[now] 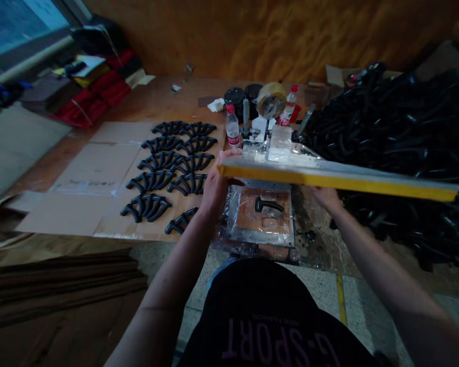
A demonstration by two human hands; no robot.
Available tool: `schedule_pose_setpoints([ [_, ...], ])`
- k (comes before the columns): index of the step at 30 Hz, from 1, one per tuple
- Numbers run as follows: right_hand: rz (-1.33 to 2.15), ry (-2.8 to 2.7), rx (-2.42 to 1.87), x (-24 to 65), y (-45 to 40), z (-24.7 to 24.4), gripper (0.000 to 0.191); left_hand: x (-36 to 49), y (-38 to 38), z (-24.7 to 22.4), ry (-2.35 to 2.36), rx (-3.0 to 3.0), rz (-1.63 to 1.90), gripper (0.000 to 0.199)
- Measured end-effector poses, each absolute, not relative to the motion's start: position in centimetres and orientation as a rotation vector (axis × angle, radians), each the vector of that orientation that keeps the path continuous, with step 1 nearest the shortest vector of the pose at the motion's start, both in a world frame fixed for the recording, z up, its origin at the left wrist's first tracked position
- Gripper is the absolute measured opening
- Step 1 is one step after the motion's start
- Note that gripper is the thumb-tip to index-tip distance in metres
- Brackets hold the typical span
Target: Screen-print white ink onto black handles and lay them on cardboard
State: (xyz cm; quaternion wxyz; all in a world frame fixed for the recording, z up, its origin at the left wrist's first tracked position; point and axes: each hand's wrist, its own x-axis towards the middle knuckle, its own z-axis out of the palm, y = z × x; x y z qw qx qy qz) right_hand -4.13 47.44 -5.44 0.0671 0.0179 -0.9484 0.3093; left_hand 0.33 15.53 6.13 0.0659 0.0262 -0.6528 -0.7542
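Fingers of the left hand (215, 186) clasp the yellow-edged frame (329, 181), clear of 1 black handle (268, 204); the right hand (327, 199) shows unclear hold.

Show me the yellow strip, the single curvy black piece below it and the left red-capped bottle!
Yellow strip (338, 182): head view, middle of its length.
Curvy black piece (270, 204): head view, its arm.
Left red-capped bottle (233, 130): head view, its body.

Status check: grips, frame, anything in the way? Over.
Left grip holds frame at left end; right grip at near edge, fingers hidden. Frame raised, partly blocking view; one black part lies on board.
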Motion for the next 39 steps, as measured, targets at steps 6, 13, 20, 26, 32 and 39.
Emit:
schedule_pose_setpoints([
  [6, 0.383, -3.13, 0.54, 0.7, 40.1, -8.8, 0.017, 1.3, 17.2, 3.3, -1.918, 0.234, -2.353, 0.054],
  [13, 0.694, -3.032, 0.664, 4.0, 34.1, -5.7, 0.012, 9.8, 19.8, -5.0, -1.977, 0.809, -2.876, 0.059],
  [20, 1.009, -2.784, 1.184, 4.0, 31.7, -5.9, 0.019, 11.7, 7.5, -8.6, -1.95, 1.266, -2.179, 0.054],
  [26, 0.982, -2.751, 1.436, 2.9, 27.7, -7.4, 0.019, 14.9, -1.3, -13.0, -2.528, 1.603, -1.489, 0.068],
  [32, 0.732, -2.821, 1.689, 2.6, 18.7, -9.0, 0.025, 14.4, -3.2, -15.0, -2.801, 1.621, -1.351, 0.062],
  [39, 0.191, -3.045, 1.794, 1.5, 10.9, -11.7, 0.035, 14.2, -4.8, -15.0, -3.011, 1.607, -1.232, 0.059],
])
